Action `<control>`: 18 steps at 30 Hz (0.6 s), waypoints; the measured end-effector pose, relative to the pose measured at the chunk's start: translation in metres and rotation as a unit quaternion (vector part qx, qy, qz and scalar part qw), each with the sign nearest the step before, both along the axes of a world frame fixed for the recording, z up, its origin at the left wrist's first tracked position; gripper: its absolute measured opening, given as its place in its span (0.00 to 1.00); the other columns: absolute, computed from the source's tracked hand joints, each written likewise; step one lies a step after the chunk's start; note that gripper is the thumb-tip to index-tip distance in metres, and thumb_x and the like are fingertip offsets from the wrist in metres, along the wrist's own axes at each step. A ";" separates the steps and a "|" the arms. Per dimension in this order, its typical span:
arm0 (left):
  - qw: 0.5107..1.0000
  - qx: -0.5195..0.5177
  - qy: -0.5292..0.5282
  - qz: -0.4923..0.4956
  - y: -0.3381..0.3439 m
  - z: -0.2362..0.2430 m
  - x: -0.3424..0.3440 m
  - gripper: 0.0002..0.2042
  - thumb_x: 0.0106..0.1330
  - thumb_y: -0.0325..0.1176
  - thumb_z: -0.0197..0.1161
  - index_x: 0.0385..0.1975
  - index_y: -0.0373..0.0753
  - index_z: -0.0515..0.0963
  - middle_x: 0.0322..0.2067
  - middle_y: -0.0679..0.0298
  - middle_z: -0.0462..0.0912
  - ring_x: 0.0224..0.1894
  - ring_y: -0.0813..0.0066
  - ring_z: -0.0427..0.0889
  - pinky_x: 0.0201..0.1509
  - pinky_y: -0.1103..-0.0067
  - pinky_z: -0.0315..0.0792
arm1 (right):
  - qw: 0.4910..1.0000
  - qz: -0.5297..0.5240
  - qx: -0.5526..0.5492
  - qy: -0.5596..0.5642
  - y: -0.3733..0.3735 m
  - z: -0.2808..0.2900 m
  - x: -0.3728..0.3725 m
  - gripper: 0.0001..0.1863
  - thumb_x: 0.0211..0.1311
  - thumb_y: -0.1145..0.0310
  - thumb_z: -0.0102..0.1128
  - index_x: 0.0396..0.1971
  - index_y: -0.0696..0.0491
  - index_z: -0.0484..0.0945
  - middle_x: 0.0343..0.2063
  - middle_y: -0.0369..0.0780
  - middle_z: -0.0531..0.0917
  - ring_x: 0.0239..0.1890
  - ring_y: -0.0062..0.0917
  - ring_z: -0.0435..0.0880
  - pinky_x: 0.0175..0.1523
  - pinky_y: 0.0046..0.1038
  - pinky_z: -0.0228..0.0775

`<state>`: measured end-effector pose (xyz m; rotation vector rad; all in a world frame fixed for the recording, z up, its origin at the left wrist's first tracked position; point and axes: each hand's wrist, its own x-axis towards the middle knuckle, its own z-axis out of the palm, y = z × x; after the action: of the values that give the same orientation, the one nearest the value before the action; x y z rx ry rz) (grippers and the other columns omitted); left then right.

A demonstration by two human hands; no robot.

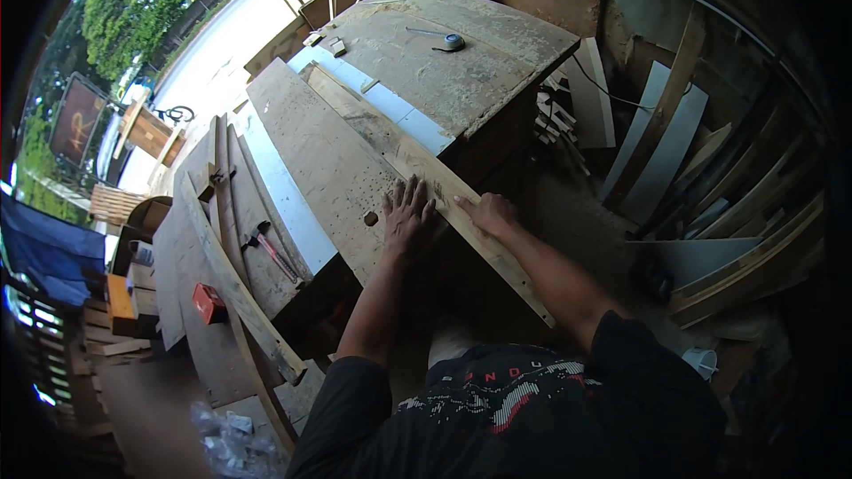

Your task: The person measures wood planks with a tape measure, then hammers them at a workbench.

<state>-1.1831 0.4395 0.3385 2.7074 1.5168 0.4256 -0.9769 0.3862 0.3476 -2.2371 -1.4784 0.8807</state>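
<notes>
Strip of wood: a long narrow strip of wood (pixel 461 213) lies slantwise along the right edge of a wide dusty board (pixel 328 168), its near end jutting past the board over the floor.
Left hand: the left hand (pixel 406 213) lies flat, fingers spread, palm down on the wide board, fingertips touching the strip's inner edge.
Right hand: the right hand (pixel 488 211) rests on the strip's outer side, fingers curled over it; how firmly it grips I cannot tell.
Overhang risk: the unsupported near end looks likely to dip or swing if the right hand lets up, since nothing is seen beneath it.
Slip risk: sawdust covers the board, so the strip could slide sideways under uneven pressure, and a splintery edge could catch the fingertips.
Workbench: further up, a dusty workbench (pixel 497 80) carries a tape measure (pixel 453 41).
Left side: a hammer (pixel 266 244) lies on a lower bench, with a small red box (pixel 209 302) just beside a loose plank.
Right side: offcuts and boards (pixel 674 142) lean against the wall, well apart from the hands.
</notes>
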 end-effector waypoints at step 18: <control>0.999 -0.032 0.000 0.005 -0.001 0.009 -0.003 0.28 0.72 0.52 0.41 0.68 0.44 0.59 0.71 0.61 0.54 0.74 0.57 0.46 0.74 0.56 0.35 | 1.000 0.002 0.008 0.023 0.064 0.010 -0.027 0.44 0.55 0.26 0.46 0.34 0.59 0.84 0.33 0.50 0.85 0.45 0.41 0.84 0.49 0.40 0.76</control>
<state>-1.1863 0.4383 0.3471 2.6532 1.5181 0.3703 -1.0044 0.4502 0.3577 -2.1892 -1.4643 0.9130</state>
